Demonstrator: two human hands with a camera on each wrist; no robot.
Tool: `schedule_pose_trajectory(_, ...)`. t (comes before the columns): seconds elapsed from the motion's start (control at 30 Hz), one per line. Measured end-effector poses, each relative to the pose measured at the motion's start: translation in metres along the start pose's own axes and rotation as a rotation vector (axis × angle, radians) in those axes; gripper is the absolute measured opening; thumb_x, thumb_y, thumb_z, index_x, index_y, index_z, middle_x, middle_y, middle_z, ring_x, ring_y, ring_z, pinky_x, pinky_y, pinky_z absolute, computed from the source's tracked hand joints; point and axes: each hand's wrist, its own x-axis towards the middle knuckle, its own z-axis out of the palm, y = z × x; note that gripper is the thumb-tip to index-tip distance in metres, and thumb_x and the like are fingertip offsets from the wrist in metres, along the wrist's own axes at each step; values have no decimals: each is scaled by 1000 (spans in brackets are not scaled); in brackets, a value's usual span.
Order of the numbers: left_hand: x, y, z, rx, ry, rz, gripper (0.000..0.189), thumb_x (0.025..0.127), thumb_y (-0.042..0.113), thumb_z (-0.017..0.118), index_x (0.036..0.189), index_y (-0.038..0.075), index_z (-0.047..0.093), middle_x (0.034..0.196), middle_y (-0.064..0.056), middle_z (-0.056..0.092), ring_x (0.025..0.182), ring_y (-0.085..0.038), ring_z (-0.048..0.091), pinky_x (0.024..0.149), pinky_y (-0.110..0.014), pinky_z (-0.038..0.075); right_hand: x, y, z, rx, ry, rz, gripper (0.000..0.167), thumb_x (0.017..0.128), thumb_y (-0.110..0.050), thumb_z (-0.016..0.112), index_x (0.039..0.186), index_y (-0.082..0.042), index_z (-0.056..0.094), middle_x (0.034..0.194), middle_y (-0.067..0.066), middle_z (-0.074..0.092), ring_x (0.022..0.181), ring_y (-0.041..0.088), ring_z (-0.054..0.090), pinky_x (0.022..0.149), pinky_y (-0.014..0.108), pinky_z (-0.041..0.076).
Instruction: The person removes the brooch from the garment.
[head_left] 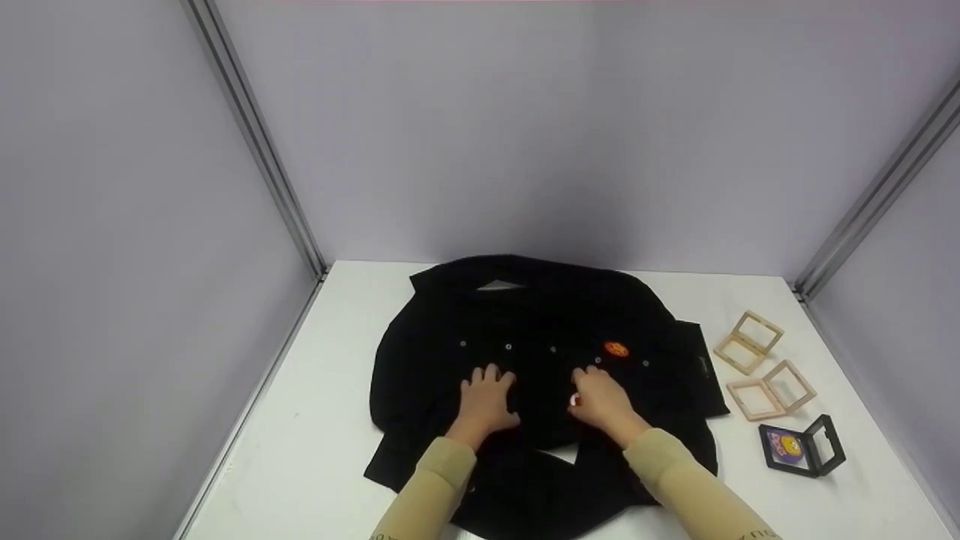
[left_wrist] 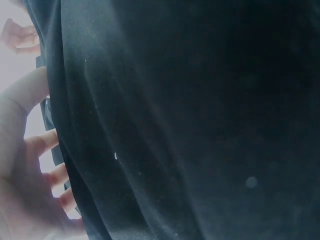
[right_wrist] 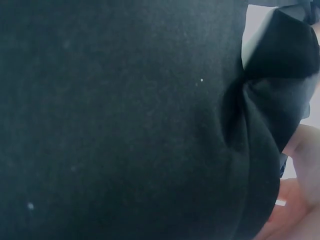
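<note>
A black garment [head_left: 517, 315] with a row of small snap buttons is spread on the white table. On its right side sits a red and yellow badge [head_left: 616, 349]. My left hand [head_left: 486, 401] rests on the garment's middle, fingers spread; in the left wrist view its fingertips meet the fabric. Close to the right, my right hand [head_left: 600, 397] is low over the garment with its fingers curled. It holds a small red and white thing [head_left: 575, 400], mostly covered by the fingers. In the right wrist view, folded black cloth [right_wrist: 265, 115] hides part of that hand.
On the table's right side stand two open light-coloured frame cases [head_left: 741, 352] [head_left: 756, 399], one behind the other. Nearer is an open black case [head_left: 814, 450] with a purple and yellow badge [head_left: 786, 445] inside. Grey walls [head_left: 450, 135] enclose the table at the back and sides.
</note>
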Motion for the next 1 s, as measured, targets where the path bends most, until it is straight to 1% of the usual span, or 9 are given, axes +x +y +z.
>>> schedule_pose_trajectory(0.1,-1,0,1,7,5,4,65,79,38,90,136,17,66,141,-16,58,129,-41,54,103,-61,51,-1,0,0,6,5,-3,38,75,-16,93,95,-1,64,89,17,63,81,37,64,73,53,57)
schedule_pose_trajectory(0.23,-2,0,2,15,11,6,65,78,38,90,135,17,66,139,-16,59,127,-41,55,102,-61,51,-1,1,-1,-5,-7,-4,35,74,-17,93,87,-2,64,87,16,62,78,36,64,72,53,57)
schedule_pose_trajectory(0.37,-1,1,1,24,2,-1,67,79,39,90,137,18,65,142,-17,57,130,-42,54,104,-62,51,-1,1,-2,-22,-16,-8,32,74,-17,90,81,-4,62,86,16,62,78,38,64,73,54,57)
schedule_pose_trajectory(0.47,0,2,-1,38,-1,-4,69,79,40,89,139,18,64,145,-18,57,131,-43,54,104,-63,51,-1,1,-5,-28,-31,-8,29,72,-16,87,80,-5,62,86,17,62,79,39,65,73,54,57)
schedule_pose_trajectory(0.67,1,2,-1,47,2,-5,70,79,41,89,140,18,64,145,-17,57,133,-44,54,105,-63,51,3,0,-11,-24,-84,16,27,71,-13,86,81,-5,62,85,15,62,77,35,64,70,53,57)
schedule_pose_trajectory(0.83,0,1,-1,34,3,-5,69,79,40,89,140,17,64,144,-18,57,132,-44,54,105,-63,51,5,0,-14,-25,-77,21,29,67,-14,88,79,-7,62,83,13,62,77,34,63,71,52,57)
schedule_pose_trajectory(1.0,0,1,-1,23,1,-5,70,79,39,89,140,17,64,146,-19,57,133,-45,54,107,-64,50,6,-2,-17,-24,-75,27,32,66,-17,91,79,-7,63,85,12,63,80,35,64,75,51,57)
